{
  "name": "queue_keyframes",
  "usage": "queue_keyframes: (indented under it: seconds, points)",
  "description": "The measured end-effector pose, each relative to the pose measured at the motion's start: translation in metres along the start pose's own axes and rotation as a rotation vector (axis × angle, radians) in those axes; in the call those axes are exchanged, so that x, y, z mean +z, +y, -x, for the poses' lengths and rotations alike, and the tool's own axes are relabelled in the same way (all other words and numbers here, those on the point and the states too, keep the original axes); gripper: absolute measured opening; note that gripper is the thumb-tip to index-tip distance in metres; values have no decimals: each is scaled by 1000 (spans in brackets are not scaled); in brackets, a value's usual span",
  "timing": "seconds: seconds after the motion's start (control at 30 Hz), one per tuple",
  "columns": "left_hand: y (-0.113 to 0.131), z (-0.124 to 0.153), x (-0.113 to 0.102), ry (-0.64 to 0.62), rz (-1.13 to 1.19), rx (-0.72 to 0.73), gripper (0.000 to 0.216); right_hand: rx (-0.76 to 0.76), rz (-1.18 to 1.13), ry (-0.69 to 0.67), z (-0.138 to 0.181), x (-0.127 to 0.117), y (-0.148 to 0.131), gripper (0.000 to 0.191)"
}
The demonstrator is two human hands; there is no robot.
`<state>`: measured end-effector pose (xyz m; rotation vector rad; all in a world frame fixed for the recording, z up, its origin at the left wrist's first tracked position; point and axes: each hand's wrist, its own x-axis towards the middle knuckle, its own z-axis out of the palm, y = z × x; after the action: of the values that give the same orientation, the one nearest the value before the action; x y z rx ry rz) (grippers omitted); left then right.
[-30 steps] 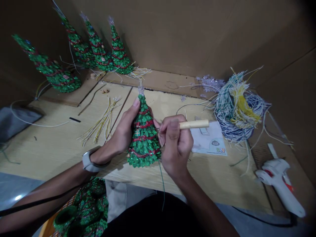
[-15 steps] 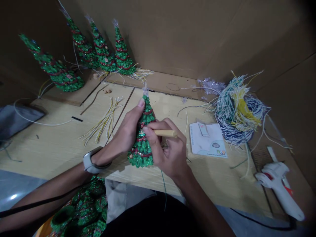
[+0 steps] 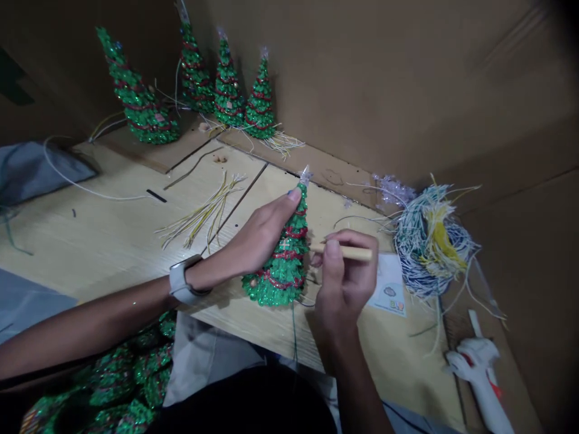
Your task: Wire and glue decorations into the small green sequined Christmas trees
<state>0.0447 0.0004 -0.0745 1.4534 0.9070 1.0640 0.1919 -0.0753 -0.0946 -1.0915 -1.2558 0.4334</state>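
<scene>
A small glittery green Christmas tree [image 3: 283,280] with red garlands and a clear star top stands, tilted a little, over the front part of the table. My left hand [image 3: 257,238] grips it along its upper left side, thumb near the top. In my right hand [image 3: 346,277], closed in a pinch, is a pale yellow stick-like tool [image 3: 350,252], held level. Its thin end points at the tree's right side; whether it touches cannot be made out. A dark green thread [image 3: 295,331] hangs below the tree's base.
Several finished-looking trees [image 3: 260,105] stand at the back left. Loose yellow and white wires [image 3: 205,214] lie left of my hands. At right are a wire bundle [image 3: 429,241], a printed card [image 3: 389,286] and a white glue gun [image 3: 477,374]. More trees [image 3: 113,374] lie by my lap.
My right hand has drawn the tool off the tree's front to its right side. The tree has turned slightly in my left hand, and the view has shifted.
</scene>
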Motion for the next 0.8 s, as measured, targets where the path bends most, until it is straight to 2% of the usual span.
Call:
queue_keyframes:
  seconds: [0.2,0.3,0.53,0.7,0.8]
  points:
    - [-3,-2,-2,36,-62,61,50,-139,69,86,-9,1,-8,6]
    - [-2,-2,-2,18,-69,78,50,-147,51,87,-12,0,-9,6]
    - [0,1,-3,-14,-149,80,50,-114,23,-65,-10,-2,-9,2]
    - [1,1,-3,-21,-175,48,51,-106,40,-76,-12,0,-10,4]
    - [-1,1,-3,-12,-179,27,53,-94,62,-154,-19,-3,-12,3]
